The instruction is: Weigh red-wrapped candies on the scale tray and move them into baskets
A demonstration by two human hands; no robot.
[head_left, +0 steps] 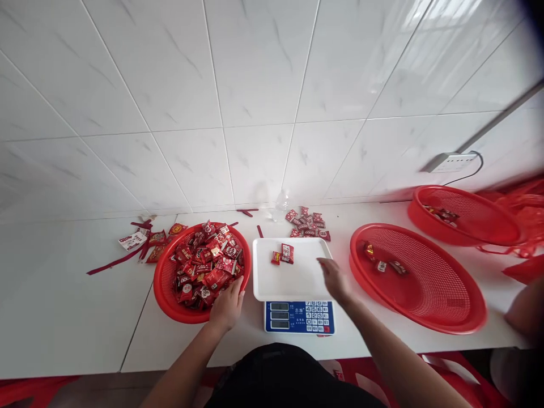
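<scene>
My left hand (226, 307) rests on the near rim of a red basket (164, 280) filled with red-wrapped candies (207, 263); its fingers curl into the pile, and what they grip is hidden. My right hand (334, 279) hovers over the right edge of the white scale tray (293, 280), fingers loosely extended, holding nothing. Two red candy packets (283, 254) lie on the tray. Below the tray is the scale's blue keypad panel (300, 317).
A large red basket (429, 289) with a few candies sits to the right, another red basket (467, 218) behind it. A small heap of candies (308, 222) lies by the wall. Loose wrappers and red strips (140, 241) lie at left. Another person's arm (525, 309) shows at far right.
</scene>
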